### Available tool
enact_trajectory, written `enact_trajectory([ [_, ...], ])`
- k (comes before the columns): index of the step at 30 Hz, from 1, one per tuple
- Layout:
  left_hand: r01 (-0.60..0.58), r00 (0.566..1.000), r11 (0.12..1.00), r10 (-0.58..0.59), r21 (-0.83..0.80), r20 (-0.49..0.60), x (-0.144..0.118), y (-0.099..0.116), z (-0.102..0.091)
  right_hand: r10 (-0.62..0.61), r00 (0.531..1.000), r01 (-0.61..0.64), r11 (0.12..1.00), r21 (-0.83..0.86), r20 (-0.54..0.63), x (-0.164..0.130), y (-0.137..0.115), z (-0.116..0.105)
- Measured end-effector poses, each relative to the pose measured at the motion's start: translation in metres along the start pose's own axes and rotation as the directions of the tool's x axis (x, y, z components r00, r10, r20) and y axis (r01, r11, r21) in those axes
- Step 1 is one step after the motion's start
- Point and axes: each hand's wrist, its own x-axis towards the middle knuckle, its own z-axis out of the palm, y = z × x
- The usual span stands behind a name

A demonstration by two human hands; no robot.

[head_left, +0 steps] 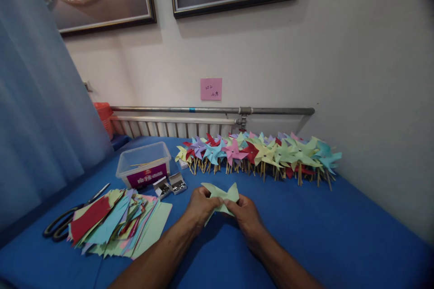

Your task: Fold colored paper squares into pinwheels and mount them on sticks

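Note:
Both of my hands hold one pale green paper piece [222, 195] just above the blue table [325, 230], its cut corners folded up into points. My left hand [200, 206] pinches its left side and my right hand [247, 215] pinches its right side near the centre. To the left lies a fanned stack of coloured paper squares [115, 223]. Behind my hands, a long row of finished paper pinwheels on wooden sticks [261, 153] lies along the back of the table.
A clear plastic tub with a purple label [144, 165] holds a few sticks. Two small open boxes of metal pins [170, 185] sit beside it. Black-handled scissors [69, 219] lie at the far left. A radiator and pipe [210, 110] run along the wall.

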Motion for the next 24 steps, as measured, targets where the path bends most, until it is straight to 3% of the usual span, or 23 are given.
enact_trajectory([
  [4,0.049,0.998,0.998,-0.048,0.026,-0.026,-0.002,0.003,-0.001,0.005,1.0,-0.005,1.0,-0.012,-0.011,-0.004,-0.005,0.002],
  [10,-0.009,0.99,0.999,0.017,0.054,-0.139,0.008,0.001,-0.013,-0.054,0.998,0.056,0.996,0.062,-0.042,-0.007,-0.014,0.0],
  [14,-0.059,0.977,0.994,0.076,0.09,-0.198,0.013,0.002,-0.02,-0.093,0.994,0.094,0.995,-0.018,0.049,-0.01,-0.014,-0.001],
  [19,-0.124,0.978,0.984,0.143,0.125,-0.152,0.01,0.0,-0.015,-0.047,0.988,0.073,0.982,-0.174,0.147,-0.015,-0.008,0.003],
  [24,-0.152,0.978,0.979,0.169,0.132,-0.122,0.008,-0.002,-0.011,-0.134,0.982,0.165,0.954,-0.249,0.136,-0.014,-0.008,0.003],
])
